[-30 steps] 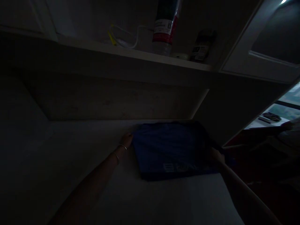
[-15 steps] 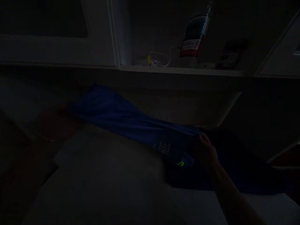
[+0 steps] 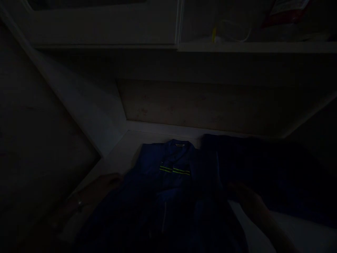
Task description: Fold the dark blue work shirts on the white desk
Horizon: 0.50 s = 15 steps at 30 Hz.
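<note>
A dark blue jacket lies spread on a white surface, its collar at the far end and yellow-green stripes across the chest. My left hand is at the jacket's left edge, fingers bent together on the sleeve cloth. On the other side, my right hand is close to the jacket's right sleeve, over or beside another dark cloth. Darkness hides the fingertips of that hand, and I cannot make out whether it grips cloth. The lower part of the jacket fades into shadow.
More dark blue cloth lies to the right on the white surface. A cabinet and shelf hang above, holding a white cord and a red-labelled item. A slanted white side panel borders the left.
The blue garment was stretched sideways in the air between both hands; now it lies flat, collar away from me. My view has turned left and down.
</note>
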Each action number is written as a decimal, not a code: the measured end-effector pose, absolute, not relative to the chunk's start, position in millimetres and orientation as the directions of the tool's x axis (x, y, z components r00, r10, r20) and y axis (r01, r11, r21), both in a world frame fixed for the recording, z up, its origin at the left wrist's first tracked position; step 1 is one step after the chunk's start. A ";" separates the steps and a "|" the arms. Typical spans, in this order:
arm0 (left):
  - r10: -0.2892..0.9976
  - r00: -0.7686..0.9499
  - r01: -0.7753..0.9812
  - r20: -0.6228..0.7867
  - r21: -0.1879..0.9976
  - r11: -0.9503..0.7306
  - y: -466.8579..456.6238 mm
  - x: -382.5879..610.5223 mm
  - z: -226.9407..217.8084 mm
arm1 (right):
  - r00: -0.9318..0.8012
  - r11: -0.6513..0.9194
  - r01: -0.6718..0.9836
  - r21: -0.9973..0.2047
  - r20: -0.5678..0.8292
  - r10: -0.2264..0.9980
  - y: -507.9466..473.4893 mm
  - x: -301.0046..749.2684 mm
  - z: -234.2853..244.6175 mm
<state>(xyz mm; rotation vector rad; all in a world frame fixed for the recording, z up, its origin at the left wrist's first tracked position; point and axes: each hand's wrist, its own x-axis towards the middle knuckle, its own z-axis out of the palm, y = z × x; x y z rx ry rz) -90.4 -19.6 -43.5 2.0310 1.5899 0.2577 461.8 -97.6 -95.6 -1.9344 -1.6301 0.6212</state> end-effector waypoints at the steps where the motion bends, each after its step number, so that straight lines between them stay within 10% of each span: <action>1: 0.937 0.309 0.811 -0.163 0.560 -0.170 -13.7 -76.9 -50.6 | 0.129 -0.075 0.762 -0.644 0.038 0.991 -83.4 443.9 -95.1; 4: 0.947 0.319 0.809 0.033 0.511 -0.290 14.4 -25.3 -76.5 | 0.025 0.062 0.878 -0.475 0.176 0.984 -50.3 388.3 -99.4; 8: 0.960 0.274 0.938 0.057 0.205 -0.280 43.9 16.1 -118.5 | -0.080 0.077 0.973 -0.217 -0.005 0.997 -47.5 344.1 -106.0; 15: 0.980 0.193 0.980 0.051 -0.049 -0.190 69.0 -17.0 -153.8 | -0.503 0.221 0.786 -0.577 -0.390 0.771 -101.6 316.2 -70.2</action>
